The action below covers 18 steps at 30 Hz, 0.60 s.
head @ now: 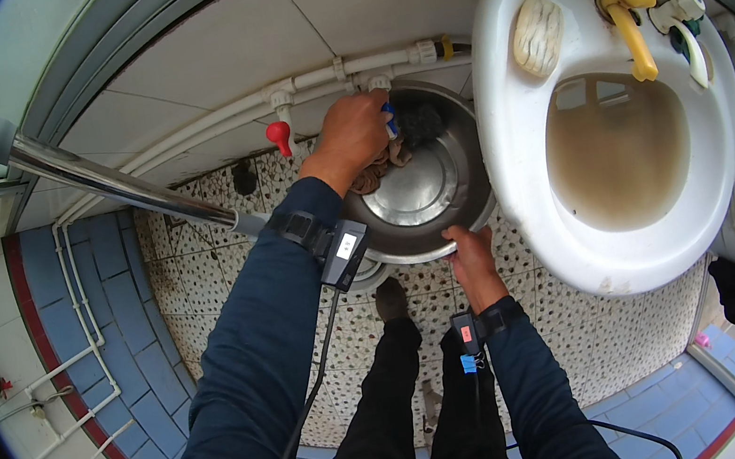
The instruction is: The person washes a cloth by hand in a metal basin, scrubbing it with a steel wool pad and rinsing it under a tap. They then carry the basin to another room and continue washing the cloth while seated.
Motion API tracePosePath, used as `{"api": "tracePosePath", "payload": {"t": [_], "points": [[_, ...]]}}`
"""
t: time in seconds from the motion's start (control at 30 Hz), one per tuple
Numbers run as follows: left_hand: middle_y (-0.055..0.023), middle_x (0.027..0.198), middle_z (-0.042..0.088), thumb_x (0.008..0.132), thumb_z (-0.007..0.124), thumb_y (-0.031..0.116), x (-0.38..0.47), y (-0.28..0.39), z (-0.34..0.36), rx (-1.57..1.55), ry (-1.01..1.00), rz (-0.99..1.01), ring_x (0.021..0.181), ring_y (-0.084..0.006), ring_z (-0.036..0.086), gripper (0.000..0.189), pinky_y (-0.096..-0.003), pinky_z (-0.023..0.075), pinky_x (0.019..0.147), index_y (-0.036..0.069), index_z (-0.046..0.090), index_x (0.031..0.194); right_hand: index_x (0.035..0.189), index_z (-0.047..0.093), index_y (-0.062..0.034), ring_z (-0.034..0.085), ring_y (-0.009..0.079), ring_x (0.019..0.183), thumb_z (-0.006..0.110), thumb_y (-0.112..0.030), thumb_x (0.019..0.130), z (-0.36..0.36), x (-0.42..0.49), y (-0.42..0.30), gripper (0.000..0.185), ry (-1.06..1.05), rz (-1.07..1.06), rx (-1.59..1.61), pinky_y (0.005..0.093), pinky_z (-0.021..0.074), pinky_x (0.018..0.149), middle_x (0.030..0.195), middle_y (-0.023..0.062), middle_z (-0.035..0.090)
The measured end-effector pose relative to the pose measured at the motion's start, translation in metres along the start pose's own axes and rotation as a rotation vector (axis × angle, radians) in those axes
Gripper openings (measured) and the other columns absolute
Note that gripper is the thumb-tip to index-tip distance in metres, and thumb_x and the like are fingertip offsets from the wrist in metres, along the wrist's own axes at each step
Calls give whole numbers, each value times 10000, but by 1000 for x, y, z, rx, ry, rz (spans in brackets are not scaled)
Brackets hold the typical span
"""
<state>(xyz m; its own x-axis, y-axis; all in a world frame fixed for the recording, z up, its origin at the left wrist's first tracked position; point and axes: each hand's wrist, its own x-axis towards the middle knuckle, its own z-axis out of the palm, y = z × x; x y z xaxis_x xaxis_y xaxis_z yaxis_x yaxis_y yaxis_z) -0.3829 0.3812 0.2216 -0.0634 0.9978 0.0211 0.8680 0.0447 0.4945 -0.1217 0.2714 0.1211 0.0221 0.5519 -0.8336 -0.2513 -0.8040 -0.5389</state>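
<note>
My left hand (pixel 356 130) reaches over a stainless steel basin (pixel 413 190) and grips a blue tap handle (pixel 389 118) on the white pipe by the wall. The fingers hide most of that tap. With the thumb over its near edge, my right hand (pixel 475 257) holds the basin's rim. Inside the basin, a brown cloth (pixel 370 178) lies against the left side, partly under my left hand. Next to it at the back is a dark, fuzzy clump (pixel 422 125), perhaps a scouring pad. The basin stands close beside the washbasin, over a pale round object (pixel 371 275) that is mostly hidden.
Right of me, a white ceramic washbasin (pixel 524 206) holds murky brown water, with a yellow tap (pixel 634 36) and a bar of soap (pixel 538 36). Another tap with a red handle (pixel 279 137) sits on the wall pipe. A chrome pole (pixel 124 177) slants in from the left.
</note>
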Motion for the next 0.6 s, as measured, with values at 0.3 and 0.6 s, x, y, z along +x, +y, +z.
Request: {"api": "tracePosePath", "payload": {"t": [0.3,0.6], "points": [[-236,849,718,907,738,195,5,4,4,77,7,-76,841,-479,688,200,-576,535,752,9,684,958,1376,463,-70,663,228,923,715,12,762,-1,-2,4,669,-58,-7,31,365,529,574,1200,84,633],[-233,802,707,911,747,235,3,6,5,74,42,-97,821,-477,687,228,-583,533,724,18,684,943,1334,457,-35,652,238,974,733,-23,769,-1,-3,4,628,43,35,-28,384,546,636,1235,110,611]]}}
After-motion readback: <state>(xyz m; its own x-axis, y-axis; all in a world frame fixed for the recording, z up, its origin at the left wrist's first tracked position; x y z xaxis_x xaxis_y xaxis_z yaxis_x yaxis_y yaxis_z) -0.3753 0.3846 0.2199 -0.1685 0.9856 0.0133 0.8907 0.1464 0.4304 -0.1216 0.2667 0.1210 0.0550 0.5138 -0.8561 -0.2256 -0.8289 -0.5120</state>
